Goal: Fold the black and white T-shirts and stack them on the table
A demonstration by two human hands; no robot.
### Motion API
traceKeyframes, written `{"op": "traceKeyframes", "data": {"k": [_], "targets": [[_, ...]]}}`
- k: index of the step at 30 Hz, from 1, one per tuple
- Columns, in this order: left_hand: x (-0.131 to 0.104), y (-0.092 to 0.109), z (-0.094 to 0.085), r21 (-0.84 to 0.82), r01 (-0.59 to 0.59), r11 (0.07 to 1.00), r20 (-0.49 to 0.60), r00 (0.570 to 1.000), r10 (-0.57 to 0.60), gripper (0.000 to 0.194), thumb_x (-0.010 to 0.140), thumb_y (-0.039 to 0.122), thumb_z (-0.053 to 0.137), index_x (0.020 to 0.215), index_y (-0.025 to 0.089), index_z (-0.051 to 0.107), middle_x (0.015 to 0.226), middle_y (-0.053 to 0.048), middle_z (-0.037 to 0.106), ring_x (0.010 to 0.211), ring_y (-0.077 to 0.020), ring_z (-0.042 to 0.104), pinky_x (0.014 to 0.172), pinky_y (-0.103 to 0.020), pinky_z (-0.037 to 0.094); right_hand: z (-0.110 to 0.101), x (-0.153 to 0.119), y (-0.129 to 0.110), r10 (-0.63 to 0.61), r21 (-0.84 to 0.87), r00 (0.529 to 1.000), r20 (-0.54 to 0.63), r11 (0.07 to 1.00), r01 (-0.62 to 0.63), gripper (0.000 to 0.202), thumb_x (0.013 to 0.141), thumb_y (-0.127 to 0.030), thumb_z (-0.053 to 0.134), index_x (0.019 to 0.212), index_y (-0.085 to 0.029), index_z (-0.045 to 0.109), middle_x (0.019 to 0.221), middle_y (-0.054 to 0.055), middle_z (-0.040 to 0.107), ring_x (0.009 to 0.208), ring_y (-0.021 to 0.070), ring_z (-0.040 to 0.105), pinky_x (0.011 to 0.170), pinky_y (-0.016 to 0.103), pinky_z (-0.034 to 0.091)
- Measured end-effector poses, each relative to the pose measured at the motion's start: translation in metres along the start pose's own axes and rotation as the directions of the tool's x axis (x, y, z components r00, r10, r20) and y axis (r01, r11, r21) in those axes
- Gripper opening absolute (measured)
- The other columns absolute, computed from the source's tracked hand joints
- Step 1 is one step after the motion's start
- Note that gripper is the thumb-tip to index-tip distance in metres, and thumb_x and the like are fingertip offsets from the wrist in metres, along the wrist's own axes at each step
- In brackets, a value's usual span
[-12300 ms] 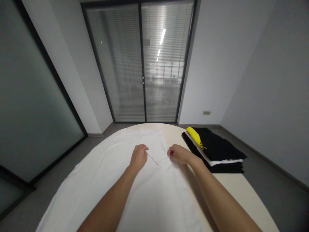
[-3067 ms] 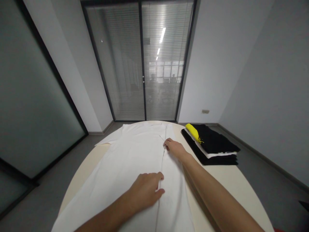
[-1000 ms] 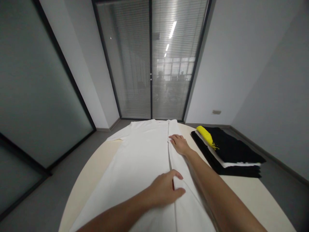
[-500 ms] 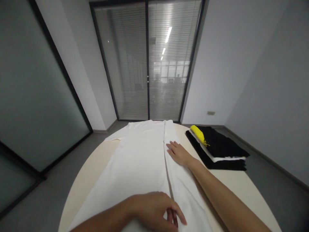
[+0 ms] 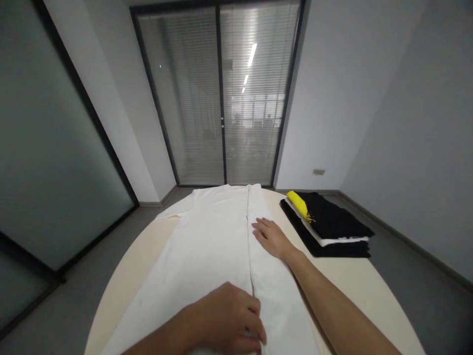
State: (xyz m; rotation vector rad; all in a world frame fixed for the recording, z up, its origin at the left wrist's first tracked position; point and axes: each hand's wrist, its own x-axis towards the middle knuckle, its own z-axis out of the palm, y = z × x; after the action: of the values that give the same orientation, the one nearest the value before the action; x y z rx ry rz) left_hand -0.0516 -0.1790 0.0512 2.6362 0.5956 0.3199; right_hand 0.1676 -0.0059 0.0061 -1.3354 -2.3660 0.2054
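A white T-shirt [image 5: 210, 246] lies spread lengthwise on the table, its right side folded inward in a long strip. One short sleeve points out at the far left. My right hand [image 5: 271, 238] rests flat on the folded strip, fingers stretched out. Nearer to me, my left hand [image 5: 231, 318] is bent over the strip's inner edge. Its fingers are curled together against the cloth there; the fingertips are partly hidden.
To the right on the pale round table [image 5: 354, 281] stands a stack of folded black and white clothes [image 5: 332, 217], with a yellow piece [image 5: 297, 203] at its left corner. Beyond the table are a glass partition with blinds [image 5: 218, 98] and walls.
My left hand has shifted left and its fingers have curled in at the fold's edge. The fold lies flatter near it. My right hand stays flat on the strip.
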Motion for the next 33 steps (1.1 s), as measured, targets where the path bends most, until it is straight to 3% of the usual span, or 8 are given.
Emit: {"op": "traceKeyframes", "data": {"k": [2,5,10,15,21,26,29,33], "targets": [[-0.001,0.001,-0.002,0.068,-0.042,0.997,-0.016,0.999,0.043,0.010,0.085,0.032,0.073,0.093,0.027,0.076,0.097,0.001,0.070,0.078,-0.0121,0.063,0.070,-0.023,0.046,-0.001,0.001,0.000,-0.031,0.015,0.998,-0.046,0.999,0.032,0.041,0.104,-0.042,0.041,0.128,-0.021,0.068,0.143,0.012,0.060,0.138,0.0276,0.049,0.116,0.048,0.033],[-0.002,0.004,-0.010,0.018,-0.108,0.994,-0.046,0.993,0.108,0.009,0.087,0.034,0.073,0.088,0.025,0.073,0.112,0.002,0.070,0.093,-0.0141,0.063,0.082,-0.027,0.047,-0.005,0.002,0.000,-0.075,0.054,0.992,-0.105,0.995,0.081,0.038,0.104,-0.038,0.041,0.122,-0.021,0.070,0.133,0.010,0.067,0.129,0.0256,0.056,0.113,0.044,0.037],[-0.005,0.000,-0.011,-0.059,-0.129,0.990,-0.061,0.990,0.126,0.016,0.085,0.034,0.075,0.080,0.021,0.067,0.090,0.002,0.073,0.097,-0.0157,0.063,0.101,-0.035,0.040,-0.008,0.003,-0.002,-0.084,0.109,0.982,-0.169,0.989,0.103,0.037,0.103,-0.036,0.044,0.125,-0.019,0.068,0.128,0.011,0.069,0.122,0.0254,0.060,0.109,0.041,0.042],[-0.006,-0.010,0.004,-0.092,-0.200,0.975,0.001,0.980,0.201,0.007,0.083,0.026,0.077,0.089,0.024,0.075,0.081,0.003,0.071,0.088,-0.0149,0.063,0.100,-0.033,0.039,-0.006,0.002,-0.003,-0.113,0.091,0.988,-0.102,0.988,0.122,0.031,0.101,-0.031,0.048,0.117,-0.020,0.072,0.121,0.009,0.072,0.116,0.0252,0.062,0.105,0.040,0.044],[-0.003,-0.013,0.013,-0.102,-0.252,0.962,0.062,0.964,0.259,0.015,0.071,0.010,0.081,0.079,0.019,0.072,0.078,0.004,0.072,0.077,-0.0138,0.062,0.089,-0.031,0.043,-0.010,0.006,-0.011,-0.057,-0.003,0.998,-0.026,0.998,0.057,0.032,0.102,-0.031,0.046,0.122,-0.020,0.069,0.121,0.009,0.071,0.115,0.0238,0.061,0.101,0.036,0.043],[0.000,-0.019,0.018,-0.140,-0.252,0.958,0.106,0.958,0.267,0.017,0.067,0.012,0.082,0.071,0.018,0.067,0.078,0.004,0.073,0.077,-0.0148,0.065,0.087,-0.031,0.045,-0.016,0.033,-0.023,0.098,-0.237,0.993,0.062,0.968,-0.080,0.040,0.105,-0.028,0.038,0.140,-0.025,0.056,0.119,0.012,0.070,0.111,0.0260,0.061,0.092,0.036,0.042],[-0.001,-0.021,0.019,-0.158,-0.218,0.963,0.128,0.962,0.239,0.014,0.073,0.010,0.076,0.068,0.019,0.066,0.078,0.004,0.073,0.079,-0.0148,0.066,0.087,-0.031,0.046,-0.017,0.054,-0.032,0.160,-0.341,0.980,0.116,0.933,-0.112,0.047,0.104,-0.021,0.036,0.149,-0.028,0.048,0.119,0.013,0.069,0.109,0.0268,0.062,0.091,0.037,0.041],[-0.003,-0.020,0.019,-0.146,-0.206,0.968,0.122,0.967,0.224,0.025,0.080,0.010,0.073,0.061,0.018,0.059,0.078,0.004,0.073,0.075,-0.0133,0.065,0.083,-0.030,0.047,-0.013,0.071,-0.041,0.166,-0.383,0.979,0.116,0.917,-0.110,0.039,0.102,-0.017,0.039,0.130,-0.024,0.065,0.120,0.016,0.066,0.108,0.0271,0.063,0.089,0.037,0.041]]}}
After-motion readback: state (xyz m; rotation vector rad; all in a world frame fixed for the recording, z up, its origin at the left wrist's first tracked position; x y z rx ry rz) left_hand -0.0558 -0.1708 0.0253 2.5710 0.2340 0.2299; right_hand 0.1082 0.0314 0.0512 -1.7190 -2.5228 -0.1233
